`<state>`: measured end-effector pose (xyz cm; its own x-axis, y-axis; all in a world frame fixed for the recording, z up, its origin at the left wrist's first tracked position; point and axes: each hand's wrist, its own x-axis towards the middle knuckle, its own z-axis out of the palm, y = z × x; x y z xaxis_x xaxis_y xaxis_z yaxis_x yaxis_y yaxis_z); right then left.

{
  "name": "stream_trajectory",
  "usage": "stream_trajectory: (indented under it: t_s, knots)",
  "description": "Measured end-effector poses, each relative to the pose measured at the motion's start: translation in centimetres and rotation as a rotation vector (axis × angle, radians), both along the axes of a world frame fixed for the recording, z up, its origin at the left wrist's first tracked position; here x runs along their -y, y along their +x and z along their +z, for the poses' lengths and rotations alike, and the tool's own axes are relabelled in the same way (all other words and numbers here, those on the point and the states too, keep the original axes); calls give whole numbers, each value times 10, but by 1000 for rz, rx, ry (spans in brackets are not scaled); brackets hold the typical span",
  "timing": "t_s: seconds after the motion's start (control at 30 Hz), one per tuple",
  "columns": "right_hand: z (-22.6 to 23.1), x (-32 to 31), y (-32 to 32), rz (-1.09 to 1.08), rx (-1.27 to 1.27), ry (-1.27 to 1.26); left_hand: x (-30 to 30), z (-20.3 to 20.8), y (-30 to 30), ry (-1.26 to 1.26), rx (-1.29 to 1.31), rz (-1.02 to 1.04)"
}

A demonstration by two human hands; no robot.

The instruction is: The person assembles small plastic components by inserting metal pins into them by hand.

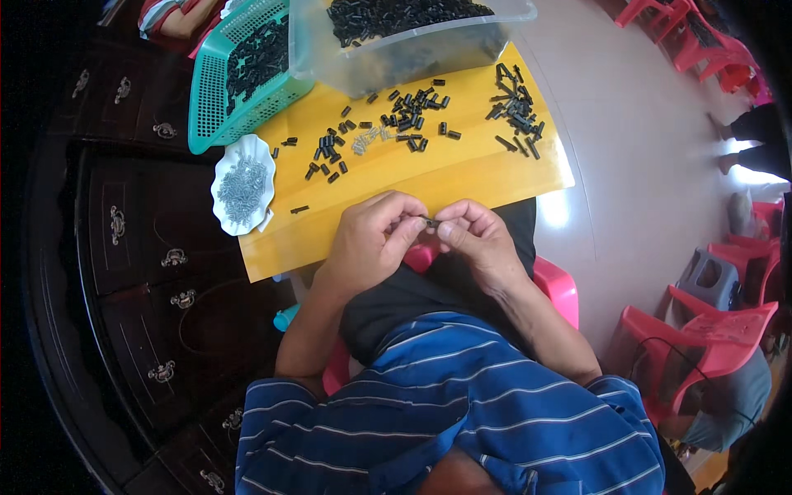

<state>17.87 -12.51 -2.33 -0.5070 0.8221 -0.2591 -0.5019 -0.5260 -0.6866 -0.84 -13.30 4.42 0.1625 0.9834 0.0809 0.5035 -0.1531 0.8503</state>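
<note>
Just past the table's near edge, over my lap, my left hand (381, 235) and my right hand (477, 239) meet fingertip to fingertip. Both pinch one small dark part (428, 221) between thumbs and forefingers; the fingers cover most of it. Several short black cylindrical pieces (410, 115) lie scattered on the yellow tabletop (396, 177). Among them is a small heap of clear or silvery bits (371, 140). Longer black clip-like pieces (518, 111) are piled at the right. A single dark piece (299, 209) lies left of my left hand.
A white shell-shaped dish (221, 177) of small silvery parts stands at the table's left edge. Behind it are a green basket (202, 115) and a clear bin (396, 66), both with black pieces. Dark drawers (132, 214) line the left; pink chairs (701, 338) stand right. Another person's arm (181, 18) shows at far left.
</note>
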Motion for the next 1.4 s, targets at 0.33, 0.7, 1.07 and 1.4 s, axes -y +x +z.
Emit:
stream_trajectory:
  t_s: [0.33, 0.7, 1.07, 1.4]
  knots:
    - [0, 4, 0, -101, 70, 93, 0, -2, 4, -17, -77, -21]
    - [9, 9, -5, -358, 344, 391, -7, -8, 18, -9, -33, 26]
    - [2, 0, -1, -132, 142, 100, -10, -18, 10, -77, 98, 11]
    - [-7, -5, 7, -14, -59, -213, -13, 1, 17, 46, -110, -76]
